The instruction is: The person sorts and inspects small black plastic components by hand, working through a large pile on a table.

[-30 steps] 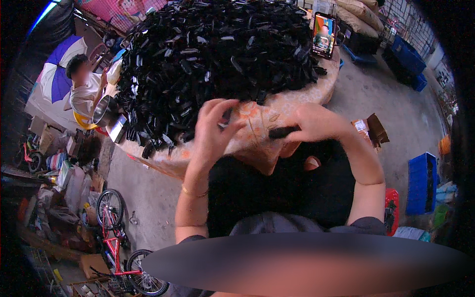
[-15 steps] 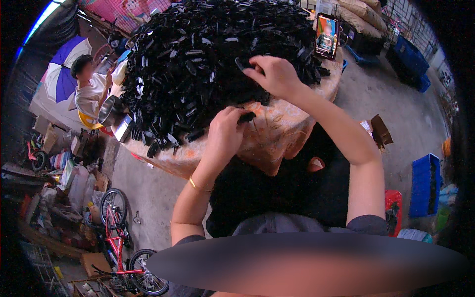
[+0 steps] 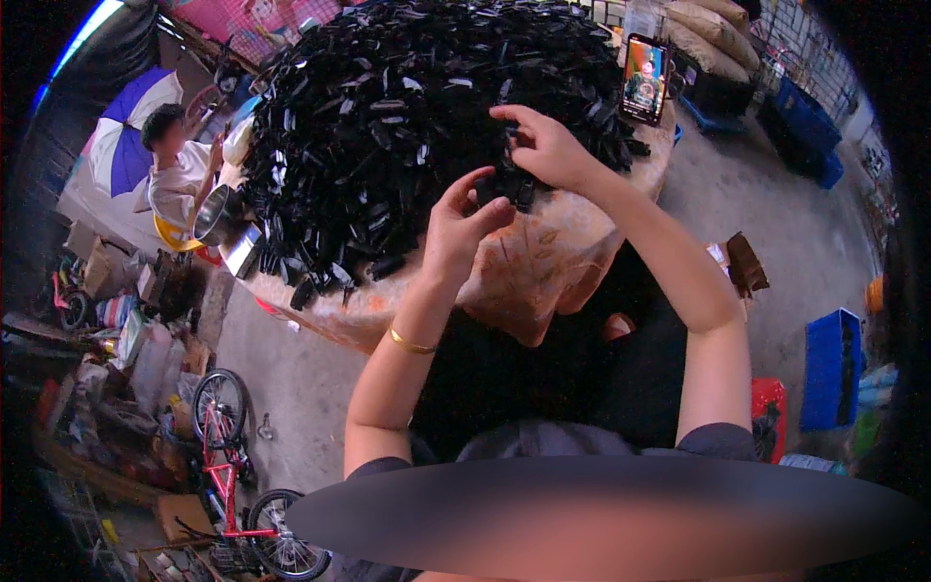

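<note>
A large heap of small black glossy pieces (image 3: 378, 126), probably plastic, covers a table with a patterned orange-and-cream cloth (image 3: 524, 262). At the heap's near edge is my left hand (image 3: 458, 231), its thumb and index finger spread wide. Dark pieces (image 3: 488, 189) show in that gap; whether the fingers touch them is unclear. Just right of and beyond it, my right hand (image 3: 551, 153) hangs over the heap with its index finger stretched out and thumb apart. Another black piece (image 3: 510, 144) shows by the right thumb, and the lower fingers are partly hidden.
A lit phone (image 3: 644, 80) stands at the table's right edge. On the left, a person (image 3: 175, 165) sits near a metal bowl (image 3: 210, 215) and an umbrella (image 3: 131, 136). A red bicycle (image 3: 223, 480) lies at lower left. Blue crates (image 3: 831, 369) and a cardboard box (image 3: 745, 264) are at right.
My left hand has moved up and right, its fingers spreading from the dark piece they were closed around. My right hand has come slightly lower, with its index finger now stretched out.
</note>
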{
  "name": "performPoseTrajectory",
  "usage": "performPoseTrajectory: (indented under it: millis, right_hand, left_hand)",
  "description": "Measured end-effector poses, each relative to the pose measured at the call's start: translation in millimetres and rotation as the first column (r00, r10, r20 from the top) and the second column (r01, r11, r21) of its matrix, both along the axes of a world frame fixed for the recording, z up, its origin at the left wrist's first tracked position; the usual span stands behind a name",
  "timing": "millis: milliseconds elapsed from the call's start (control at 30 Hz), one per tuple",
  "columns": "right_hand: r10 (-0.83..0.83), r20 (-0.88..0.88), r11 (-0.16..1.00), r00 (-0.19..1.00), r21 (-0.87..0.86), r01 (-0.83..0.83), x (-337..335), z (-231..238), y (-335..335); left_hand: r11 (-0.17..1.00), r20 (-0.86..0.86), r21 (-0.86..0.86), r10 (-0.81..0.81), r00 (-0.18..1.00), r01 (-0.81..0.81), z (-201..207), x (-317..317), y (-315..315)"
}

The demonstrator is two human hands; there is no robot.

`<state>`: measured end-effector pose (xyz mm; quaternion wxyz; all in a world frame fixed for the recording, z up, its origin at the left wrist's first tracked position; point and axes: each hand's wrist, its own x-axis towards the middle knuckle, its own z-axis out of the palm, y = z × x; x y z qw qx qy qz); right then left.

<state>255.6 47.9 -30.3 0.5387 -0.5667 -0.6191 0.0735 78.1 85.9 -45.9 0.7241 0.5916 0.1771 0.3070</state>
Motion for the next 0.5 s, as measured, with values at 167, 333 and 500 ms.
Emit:
performPoseTrajectory:
  millis: [167, 333, 500]
  right_hand:
    - [0.038, -0.612, 0.92, 0.79, -0.287, -0.267, -22, 20, -56]
    - [0.072, -0.928, 0.931, 0.365, -0.069, -0.359, -37, 10, -71]
    - [-0.016, -0.828, 0.88, 0.561, -0.278, -0.385, -31, 2, -73]
  left_hand:
    - [0.982, 0.098, -0.184, -0.019, 0.995, 0.037, 1, 1, -12]
    - [0.999, 0.072, 0.03, 0.025, 0.997, -0.027, 1, 3, -20]
    - [0.991, 0.044, 0.094, 0.089, 0.995, -0.093, 2, 2, -25]
